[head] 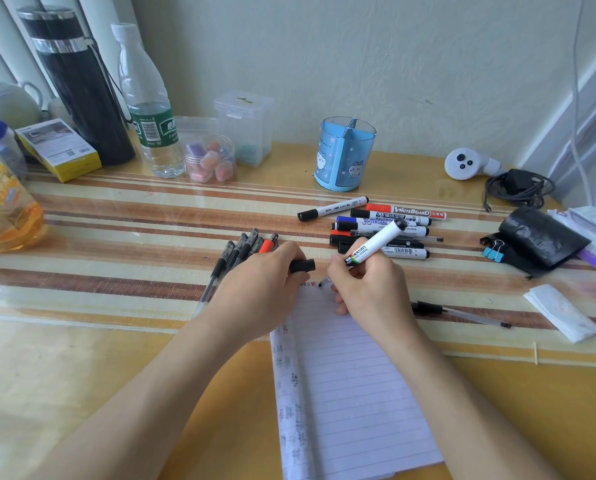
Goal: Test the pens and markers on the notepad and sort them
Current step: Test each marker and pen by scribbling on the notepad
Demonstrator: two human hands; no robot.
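Now my right hand [369, 292] grips a fat white marker with a black end [376, 242], and its tip touches the top edge of the white lined paper notepad [352, 393], but my fingers hide most of the tip. My left hand [258, 289] pinches the small black cap [303, 265] and covers part of the row of thin black and red pens [244, 245] beside the pad. The heap of white board markers [393, 223] lies just behind my right hand.

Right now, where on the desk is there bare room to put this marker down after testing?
Bare mat lies between the gel pens and the water bottle, and between the pen holder and the controller. Crowded around the marker pile.
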